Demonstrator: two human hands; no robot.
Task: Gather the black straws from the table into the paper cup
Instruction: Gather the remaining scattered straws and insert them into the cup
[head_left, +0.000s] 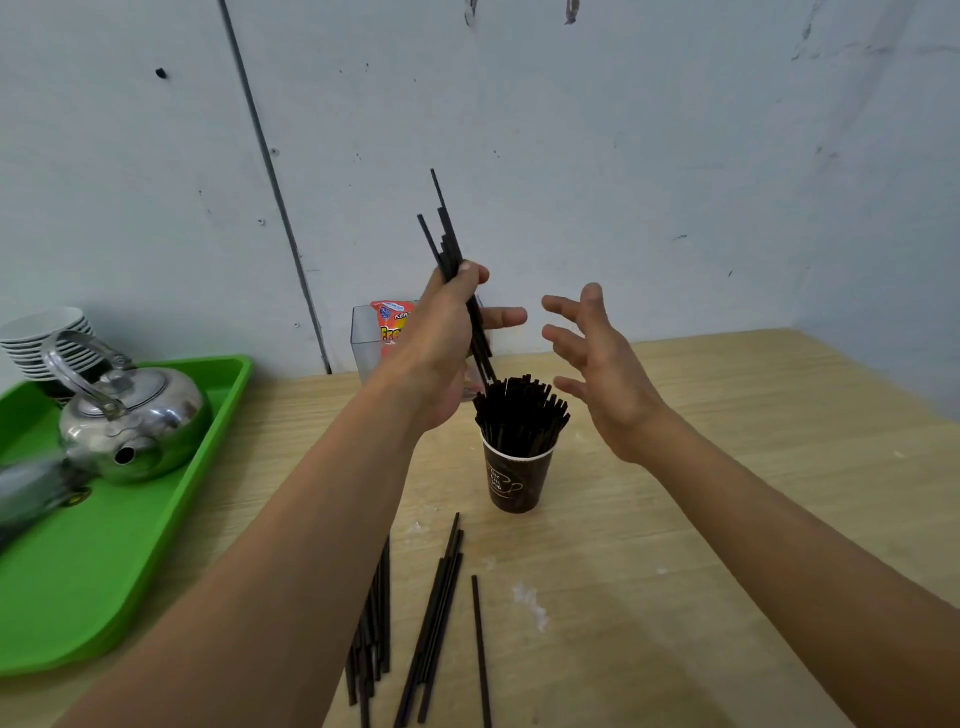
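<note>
**Left hand gripping a bundle of straws above the cup, right hand spread open**

My left hand (447, 332) is raised above the table and closed around a bundle of black straws (449, 244), thumb pressed on top near the upper part of the grip. The bundle stands nearly upright, tilted slightly, with its upper ends uneven against the wall and its lower ends pointing down at the straws already standing in the cup. I cannot tell whether those lower ends touch them. My right hand (597, 364) is empty, fingers spread and slightly curled, palm turned toward the left hand, held just to the right of the cup's straws and apart from them.

The dark paper cup (514, 480) stands upright around the middle of the wooden table (727, 519), packed with black straws (522, 410) that fan out above its rim. Between the cup and the near edge, loose straws (439, 618) lie flat on the table in a few groups, running roughly toward the cup; some are partly hidden under my left forearm.

Behind my left hand, at the far edge by the wall, sits a clear plastic container (363, 343) holding an orange packet (387, 322). At the left edge, a green tray (104, 571) carries a metal kettle (137, 421) and a stack of white saucers (44, 338).
</note>
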